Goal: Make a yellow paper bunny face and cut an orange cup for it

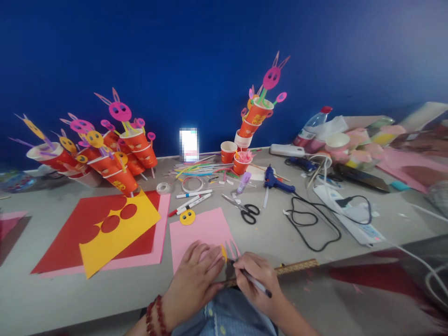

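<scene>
My left hand (199, 270) lies flat, fingers outstretched, on a pink paper sheet (206, 224) at the table's front edge. By its fingertips a small yellow paper piece (224, 252) rests on the sheet. Slim pointed cut-outs (232, 249) show at the sheet's right edge. In my right hand (257, 280) is a marker (257, 283), gripped with its tip down near the yellow piece; the tip itself is too small to make out. A round yellow paper face (187, 217) sits at the sheet's upper left.
Scissors (245, 209), several markers (189, 203) and a blue glue gun (278, 181) lie ahead. A power strip (350, 217) and cables are on the right. Yellow paper with round holes (119, 233) covers red paper (70, 233) on the left. Decorated paper cups (138, 144) stand behind.
</scene>
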### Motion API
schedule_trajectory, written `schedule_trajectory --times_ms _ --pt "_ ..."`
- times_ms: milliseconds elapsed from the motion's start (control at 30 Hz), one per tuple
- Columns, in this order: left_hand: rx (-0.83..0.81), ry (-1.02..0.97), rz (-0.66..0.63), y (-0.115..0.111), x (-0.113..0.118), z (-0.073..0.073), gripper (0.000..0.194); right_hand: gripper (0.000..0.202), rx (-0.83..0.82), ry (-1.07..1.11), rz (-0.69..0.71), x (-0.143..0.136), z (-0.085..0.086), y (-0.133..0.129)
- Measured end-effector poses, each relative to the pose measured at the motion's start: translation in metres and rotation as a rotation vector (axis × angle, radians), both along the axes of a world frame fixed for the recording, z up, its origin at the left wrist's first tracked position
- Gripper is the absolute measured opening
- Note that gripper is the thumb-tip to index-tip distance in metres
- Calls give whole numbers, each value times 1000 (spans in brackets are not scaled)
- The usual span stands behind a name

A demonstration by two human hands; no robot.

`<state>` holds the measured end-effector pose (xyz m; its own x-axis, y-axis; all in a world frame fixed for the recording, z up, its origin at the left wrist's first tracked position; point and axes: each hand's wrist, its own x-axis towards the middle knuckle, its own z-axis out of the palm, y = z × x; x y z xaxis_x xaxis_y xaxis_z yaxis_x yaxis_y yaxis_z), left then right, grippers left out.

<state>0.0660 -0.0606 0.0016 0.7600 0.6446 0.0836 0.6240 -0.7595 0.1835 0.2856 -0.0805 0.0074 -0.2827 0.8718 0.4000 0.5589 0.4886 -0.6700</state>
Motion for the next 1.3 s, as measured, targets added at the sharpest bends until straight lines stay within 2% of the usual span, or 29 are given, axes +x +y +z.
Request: schedule_trajectory --times_ms 200,400,600,733,1000,1167,1300 --pt "-11 14 3 0 0 1 47 15 3 60 -28 -1 -2 -4" --pt "-17 32 3 -1 -1 0 49 15 -50 172 -176 5 -5 -4" --pt "-6 47 11 -1 0 3 60 31 -69 124 -65 0 -9 -5" --pt "-13 44 4 0 1 7 55 36 -1 52 -36 -5 -14 -7" --pt "-93 39 -38 7 2 17 52 27 160 -70 -39 -6 -19 -3" --pt "-84 23 -88 13 2 20 51 23 184 -131 -44 -8 -25 -5" --pt "-95 -2 -120 25 4 26 40 24 216 -141 -53 -8 -27 -5"
